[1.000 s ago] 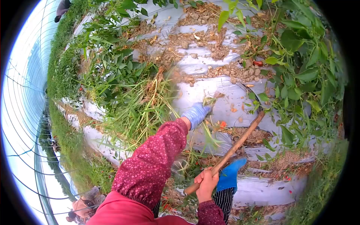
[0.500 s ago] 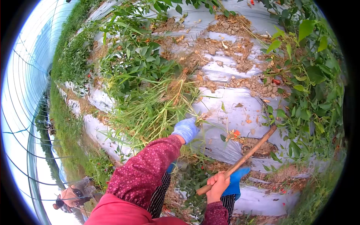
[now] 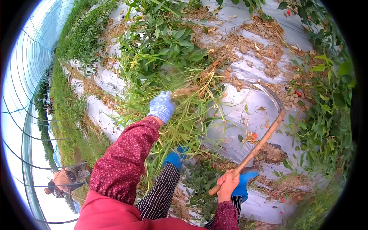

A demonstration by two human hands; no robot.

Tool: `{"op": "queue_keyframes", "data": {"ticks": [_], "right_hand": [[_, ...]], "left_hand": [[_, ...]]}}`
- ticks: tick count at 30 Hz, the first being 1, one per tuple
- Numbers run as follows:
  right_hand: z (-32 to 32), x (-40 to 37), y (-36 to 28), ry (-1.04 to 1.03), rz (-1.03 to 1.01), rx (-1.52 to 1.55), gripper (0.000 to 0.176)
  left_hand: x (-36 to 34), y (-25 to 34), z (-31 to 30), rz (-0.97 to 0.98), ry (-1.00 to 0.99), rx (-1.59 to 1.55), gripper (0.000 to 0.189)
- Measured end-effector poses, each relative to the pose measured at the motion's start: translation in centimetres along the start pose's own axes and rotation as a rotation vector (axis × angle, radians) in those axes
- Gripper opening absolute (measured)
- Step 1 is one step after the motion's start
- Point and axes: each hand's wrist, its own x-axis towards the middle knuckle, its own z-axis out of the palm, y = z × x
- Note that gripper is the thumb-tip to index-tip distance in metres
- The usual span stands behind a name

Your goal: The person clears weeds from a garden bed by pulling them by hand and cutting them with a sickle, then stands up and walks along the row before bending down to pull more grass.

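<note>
My left hand (image 3: 161,106), in a pale blue knit glove, is closed at the left side of a heap of long green grass (image 3: 188,115). Blades and a blurred brownish root tuft stick out beside its fingers; their tips are partly hidden. Bare, my right hand (image 3: 229,185) is wrapped round the lower end of the wooden handle of a sickle (image 3: 257,147). The curved metal blade shows at the far end, above the plastic sheeting (image 3: 230,130), with its tip pointing left.
Pepper plants (image 3: 326,111) with some red fruit line the right side. Leafy plants (image 3: 165,46) stand ahead. Dry soil clods (image 3: 264,42) lie on the sheeting. My blue boots (image 3: 241,186) are below. Another person (image 3: 65,179) bends over at lower left, near the greenhouse wall.
My left hand has moved left and up across the grass heap, and the grass has shifted. The sickle's blade has come into clear view, while my right hand keeps its grip.
</note>
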Motion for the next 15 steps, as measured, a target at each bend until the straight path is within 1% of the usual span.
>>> {"op": "queue_keyframes", "data": {"ticks": [1,3,5,7,9,11,13,15], "right_hand": [[0.2,0.0,0.2,-0.009,-0.010,-0.036,0.007],[0.4,0.1,0.8,-0.015,-0.018,-0.084,0.007],[0.3,0.4,1.4,-0.036,-0.033,-0.147,0.008],[0.5,0.7,1.9,-0.037,-0.067,-0.194,0.009],[0.8,0.8,2.3,-0.040,-0.092,-0.239,0.009],[1.5,0.6,2.5,-0.051,-0.069,-0.183,0.012],[1.6,0.4,3.4,-0.042,-0.055,-0.220,0.012],[2.2,0.4,3.9,-0.044,-0.052,-0.259,0.011]], "left_hand": [[0.6,-0.6,-0.4,-0.006,-0.007,0.060,0.032],[1.8,-2.2,-0.6,0.088,0.014,0.205,0.033],[4.0,-4.6,1.0,0.121,0.034,0.243,0.032],[6.5,-6.2,2.0,0.061,-0.047,0.261,0.033],[8.5,-7.6,3.1,0.044,-0.138,0.286,0.041],[8.7,-8.2,5.6,0.051,-0.085,0.200,0.042],[8.0,-6.5,6.3,-0.214,-0.402,-0.096,0.041],[6.3,-6.1,10.4,-0.133,-0.388,-0.050,0.040]]}}
